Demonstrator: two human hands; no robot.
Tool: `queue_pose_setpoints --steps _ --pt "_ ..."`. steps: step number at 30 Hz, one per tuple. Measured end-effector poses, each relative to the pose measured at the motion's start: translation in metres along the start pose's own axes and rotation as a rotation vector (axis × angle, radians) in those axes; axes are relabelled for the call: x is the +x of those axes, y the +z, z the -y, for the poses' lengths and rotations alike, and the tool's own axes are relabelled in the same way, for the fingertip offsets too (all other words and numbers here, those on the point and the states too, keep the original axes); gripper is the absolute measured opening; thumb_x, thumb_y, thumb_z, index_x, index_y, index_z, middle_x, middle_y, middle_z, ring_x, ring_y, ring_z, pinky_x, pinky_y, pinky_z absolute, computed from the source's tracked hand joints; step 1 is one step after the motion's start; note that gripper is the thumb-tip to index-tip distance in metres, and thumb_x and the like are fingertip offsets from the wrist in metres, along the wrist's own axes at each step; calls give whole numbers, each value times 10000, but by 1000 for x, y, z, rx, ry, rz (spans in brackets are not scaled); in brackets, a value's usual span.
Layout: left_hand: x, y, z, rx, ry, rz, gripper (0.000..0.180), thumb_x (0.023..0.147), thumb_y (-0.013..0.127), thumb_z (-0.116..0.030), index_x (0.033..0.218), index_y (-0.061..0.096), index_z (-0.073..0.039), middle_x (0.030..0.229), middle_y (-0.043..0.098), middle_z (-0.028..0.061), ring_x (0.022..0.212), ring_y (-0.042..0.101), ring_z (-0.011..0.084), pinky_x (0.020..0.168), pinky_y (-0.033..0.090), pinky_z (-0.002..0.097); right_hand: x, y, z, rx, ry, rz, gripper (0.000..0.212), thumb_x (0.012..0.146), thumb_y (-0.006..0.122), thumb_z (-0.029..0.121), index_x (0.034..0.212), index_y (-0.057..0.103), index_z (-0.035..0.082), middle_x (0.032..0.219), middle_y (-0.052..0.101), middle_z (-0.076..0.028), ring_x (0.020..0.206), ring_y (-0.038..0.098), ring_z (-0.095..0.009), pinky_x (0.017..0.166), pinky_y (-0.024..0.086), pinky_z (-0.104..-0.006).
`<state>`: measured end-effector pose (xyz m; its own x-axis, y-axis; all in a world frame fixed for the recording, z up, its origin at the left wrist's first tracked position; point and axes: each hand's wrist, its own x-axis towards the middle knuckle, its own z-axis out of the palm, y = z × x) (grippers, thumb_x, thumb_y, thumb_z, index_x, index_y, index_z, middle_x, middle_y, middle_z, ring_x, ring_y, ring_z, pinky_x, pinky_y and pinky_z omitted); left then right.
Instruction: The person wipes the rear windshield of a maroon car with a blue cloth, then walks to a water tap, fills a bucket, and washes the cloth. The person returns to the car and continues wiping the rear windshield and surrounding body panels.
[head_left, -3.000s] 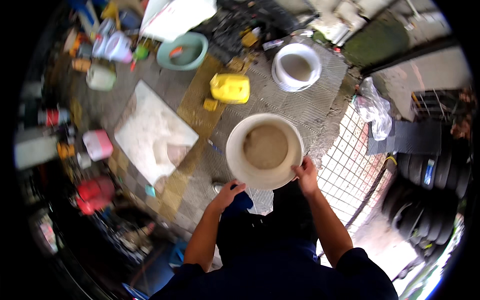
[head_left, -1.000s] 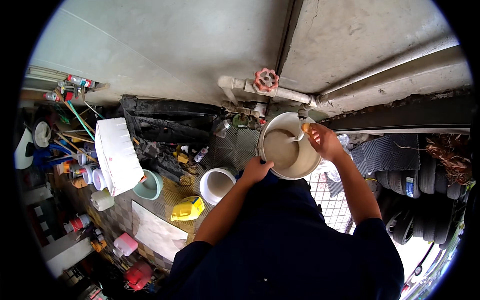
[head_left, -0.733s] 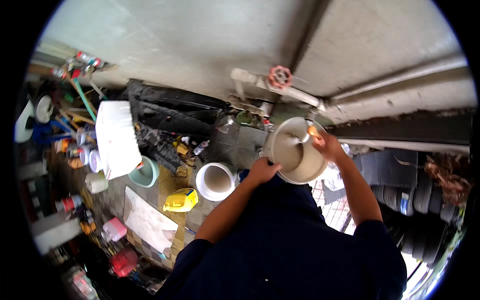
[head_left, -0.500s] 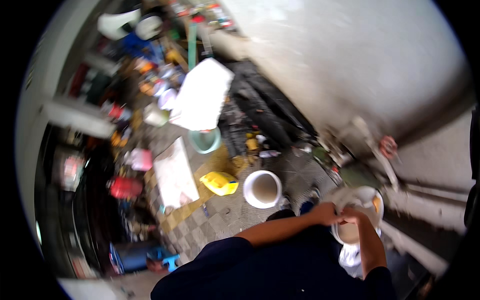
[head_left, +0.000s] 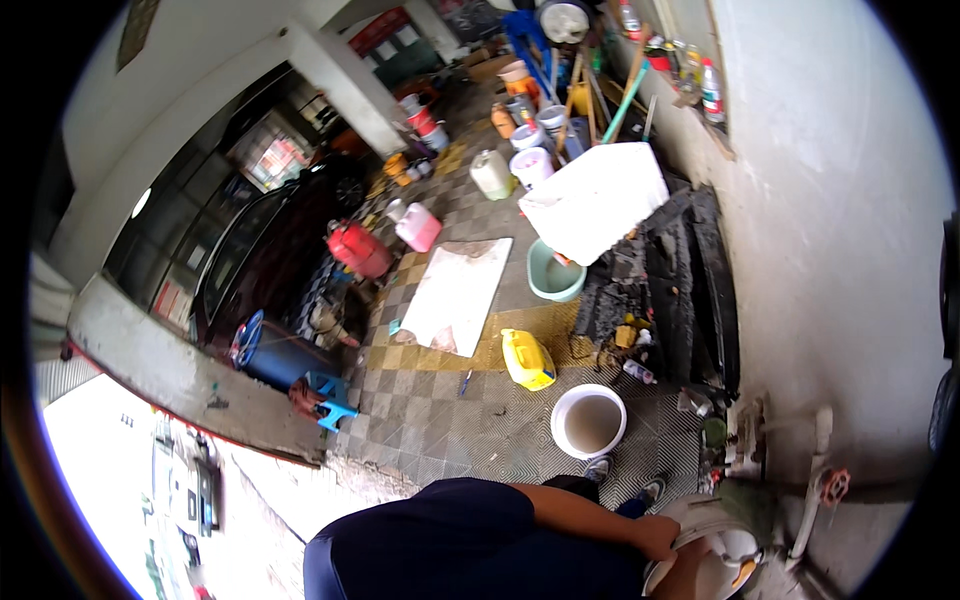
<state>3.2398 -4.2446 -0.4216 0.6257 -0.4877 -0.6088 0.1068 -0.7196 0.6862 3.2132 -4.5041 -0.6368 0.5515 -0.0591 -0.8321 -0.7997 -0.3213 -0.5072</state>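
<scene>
Beige plastic forms the pail [head_left: 708, 515], low on the right, by the floor edge where the wall pipe [head_left: 806, 522] with its red handwheel [head_left: 833, 486] runs. Left fingers look clamped on its rim, the left hand [head_left: 656, 538] at the side nearer the body. The right hand [head_left: 690, 566] crosses over the pail's mouth; its fingers are hidden, so I cannot tell if they are apart or together. An orange piece [head_left: 743, 573] shows near the rim, too small to identify.

My judgement: the step in hand is steadying the pail beside the pipework while the right hand works at its mouth. A next move would call for a level rim and a firm second hold before weight shifts, clear of the white bucket [head_left: 557, 425] of murky liquid near the shoes [head_left: 652, 489].
</scene>
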Motion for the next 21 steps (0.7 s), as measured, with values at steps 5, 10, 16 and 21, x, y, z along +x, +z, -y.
queue_pose_setpoints --steps 5,10,16,21 --pt "-13 -17 -10 -62 8 -17 600 814 688 -499 1026 725 60 1001 732 260 979 714 419 851 563 509 -1 -10 -4 -7 17 -4 289 1038 600 351 1109 685 84 1032 712 -86 917 663 -220 817 563 -400" --pt "-5 -6 -1 -54 -14 49 643 830 683 -531 1050 713 73 1008 733 260 952 720 414 821 558 519 14 3 15 -32 0 30 308 1042 590 358 1131 675 76 1059 710 -98 941 666 -233 833 565 -410" --pt "7 12 18 -49 32 38 661 844 675 -573 1030 717 60 992 737 255 926 722 409 805 555 517 14 0 12 -24 3 29 331 1047 577 368 1156 663 67 1090 707 -113 970 671 -249 852 567 -423" --pt "1 13 6 50 -14 93 628 822 700 -565 1034 737 25 1024 742 249 960 729 403 829 568 509 4 -5 -40 25 -6 22 351 1051 567 375 1178 654 60 1117 705 -125 994 674 -262 868 568 -433"
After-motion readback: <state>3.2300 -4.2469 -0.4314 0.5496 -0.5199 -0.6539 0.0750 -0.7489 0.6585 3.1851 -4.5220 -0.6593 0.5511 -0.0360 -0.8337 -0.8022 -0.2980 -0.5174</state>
